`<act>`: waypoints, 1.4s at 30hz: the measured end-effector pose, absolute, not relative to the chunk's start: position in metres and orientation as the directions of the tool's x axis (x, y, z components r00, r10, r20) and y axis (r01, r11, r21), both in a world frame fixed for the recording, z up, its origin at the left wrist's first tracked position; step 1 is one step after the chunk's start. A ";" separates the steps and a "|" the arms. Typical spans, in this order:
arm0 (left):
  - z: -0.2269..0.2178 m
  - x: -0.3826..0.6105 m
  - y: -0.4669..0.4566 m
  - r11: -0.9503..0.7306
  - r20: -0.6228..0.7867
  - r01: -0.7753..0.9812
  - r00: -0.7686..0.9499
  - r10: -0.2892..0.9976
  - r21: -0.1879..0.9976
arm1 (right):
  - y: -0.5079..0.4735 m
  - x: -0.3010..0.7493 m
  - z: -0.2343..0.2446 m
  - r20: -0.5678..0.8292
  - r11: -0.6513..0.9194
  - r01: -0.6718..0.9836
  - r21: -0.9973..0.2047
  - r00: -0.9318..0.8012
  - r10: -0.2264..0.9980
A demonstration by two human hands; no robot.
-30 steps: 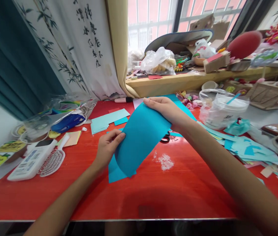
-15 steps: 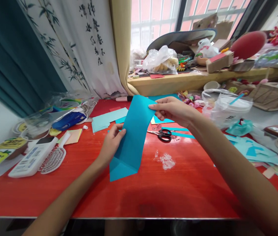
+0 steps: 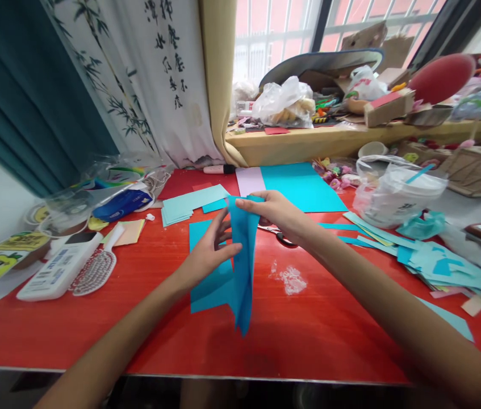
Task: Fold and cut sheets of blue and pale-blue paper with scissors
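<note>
A blue sheet of paper (image 3: 242, 272) is held upright over the red table (image 3: 329, 318), bent into a narrow fold with its lower edge near the front. My right hand (image 3: 276, 213) pinches its top edge. My left hand (image 3: 210, 250) presses against its left side, thumb on the paper and fingers partly spread. Part of the same blue paper (image 3: 208, 284) lies flat on the table under my left hand. Black-handled scissors (image 3: 283, 238) lie just behind my right wrist, mostly hidden.
A large blue sheet (image 3: 304, 187) and a pale pink strip (image 3: 251, 180) lie at the back. Light blue cards (image 3: 184, 205) sit left of centre. Paper scraps (image 3: 436, 261) and a plastic tub (image 3: 397, 190) crowd the right; a hairbrush (image 3: 93, 272) and white device (image 3: 59, 272) lie left.
The blue paper has been folded narrower and turned edge-on. My right hand came down and toward me; my left hand shifted right onto the fold. The big blue sheet behind is now uncovered.
</note>
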State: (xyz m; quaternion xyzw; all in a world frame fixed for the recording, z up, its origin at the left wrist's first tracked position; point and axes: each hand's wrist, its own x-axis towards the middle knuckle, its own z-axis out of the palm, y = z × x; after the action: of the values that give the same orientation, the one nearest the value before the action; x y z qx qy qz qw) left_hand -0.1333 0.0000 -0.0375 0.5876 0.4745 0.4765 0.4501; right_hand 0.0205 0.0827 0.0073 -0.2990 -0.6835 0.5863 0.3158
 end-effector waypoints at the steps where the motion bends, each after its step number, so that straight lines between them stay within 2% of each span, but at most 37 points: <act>1: -0.037 -0.134 0.001 -0.123 0.117 0.123 0.054 0.992 0.985 | 0.082 0.020 0.007 0.076 0.131 0.038 -0.991 -0.644 0.761; 5: -0.031 -0.141 0.005 -0.045 0.044 -0.008 -0.065 0.997 0.999 | 0.087 0.025 0.011 0.052 0.097 0.028 -0.995 -0.687 0.725; 10: -0.020 -0.156 0.010 0.086 -0.114 -0.198 -0.133 0.984 0.976 | 0.116 0.049 0.012 -0.025 0.010 0.054 -0.998 -0.600 0.800; 13: -0.020 -0.163 0.013 0.204 -0.218 -0.194 -0.056 0.974 0.960 | 0.136 0.064 0.002 -0.188 0.002 0.272 -0.962 -0.669 0.719; 16: -0.026 -0.166 0.015 0.239 -0.232 -0.116 0.068 0.970 0.964 | 0.146 0.072 -0.010 -0.268 0.097 0.425 -0.900 -0.715 0.646; 19: -0.030 -0.168 0.015 0.227 -0.220 -0.042 0.138 0.966 0.973 | 0.146 0.072 -0.016 -0.243 0.255 0.452 -0.855 -0.783 0.573; 22: -0.026 -0.169 0.013 0.208 -0.206 0.004 0.152 0.967 0.978 | 0.143 0.067 -0.011 -0.203 0.346 0.414 -0.842 -0.838 0.507; 27: -0.017 -0.168 0.010 0.208 -0.207 -0.004 0.105 0.973 0.978 | 0.125 0.067 0.021 0.017 0.360 0.313 -0.879 -0.734 0.679; 28: -0.017 -0.169 0.009 0.192 -0.191 -0.007 0.071 0.979 0.981 | 0.119 0.070 0.030 0.070 0.376 0.275 -0.885 -0.719 0.691; 30: -0.018 -0.170 0.008 0.070 -0.071 -0.016 -0.040 0.997 0.997 | 0.109 0.078 0.047 0.090 0.395 0.193 -0.898 -0.799 0.594; 33: -0.018 -0.171 0.004 -0.308 0.309 0.033 -0.100 0.946 0.951 | 0.104 0.086 0.054 0.087 0.346 0.048 -0.937 -0.927 0.364; 34: -0.017 -0.172 0.002 -0.424 0.427 0.058 -0.057 0.902 0.904 | 0.107 0.086 0.049 0.098 0.307 0.018 -0.952 -0.929 0.358; 36: -0.015 -0.171 -0.001 -0.571 0.566 0.085 0.070 0.821 0.817 | 0.115 0.080 0.032 0.071 0.258 0.062 -0.964 -0.878 0.474; 38: -0.013 -0.170 -0.003 -0.624 0.608 0.090 0.157 0.779 0.776 | 0.124 0.069 0.010 0.009 0.242 0.160 -0.957 -0.817 0.576; 40: -0.013 -0.169 -0.002 -0.639 0.614 0.076 0.210 0.761 0.765 | 0.129 0.056 -0.012 -0.036 0.181 0.157 -0.971 -0.841 0.541; 42: -0.014 -0.168 -0.001 -0.634 0.601 0.069 0.258 0.757 0.770 | 0.129 0.044 -0.027 0.012 0.125 0.061 -0.990 -0.858 0.513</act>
State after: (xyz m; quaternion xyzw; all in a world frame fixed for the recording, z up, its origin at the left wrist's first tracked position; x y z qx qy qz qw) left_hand -0.1682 -0.0015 -0.0143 0.7260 0.2843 0.5387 0.3194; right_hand 0.0441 0.1291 -0.0271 -0.1970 -0.7282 0.6316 0.1790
